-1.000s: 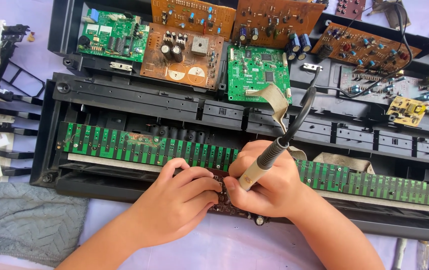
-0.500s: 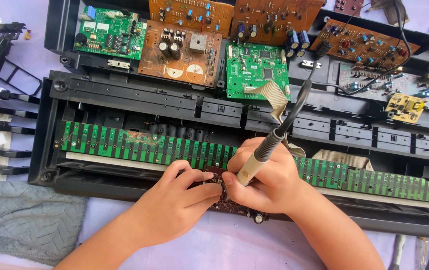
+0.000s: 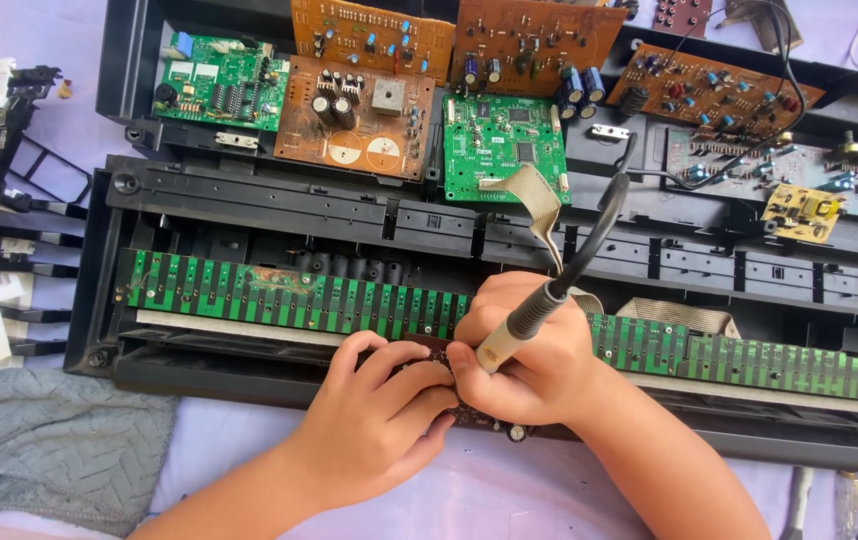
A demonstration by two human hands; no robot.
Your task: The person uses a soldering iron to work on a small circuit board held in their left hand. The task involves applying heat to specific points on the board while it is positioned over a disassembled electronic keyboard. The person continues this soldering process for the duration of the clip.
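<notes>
Right hand (image 3: 534,360): wrapped around a soldering iron (image 3: 549,295), tip hidden behind the fingers.
Left hand (image 3: 384,415): fingers curled, pressing a small dark board (image 3: 439,352).
Small dark board: just below the long green strip board (image 3: 279,295).

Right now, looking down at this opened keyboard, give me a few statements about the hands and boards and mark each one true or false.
1. The right hand grips a soldering iron. True.
2. The left hand rests flat on the grey cloth. False: it is at a small dark board, beside the right hand.
3. A long green strip board runs across the black case. True.
4. The iron's cord trails down toward the person. False: the cord rises away, toward the upper boards.
5. A flat grey ribbon cable leaves a green square board. True.
</notes>
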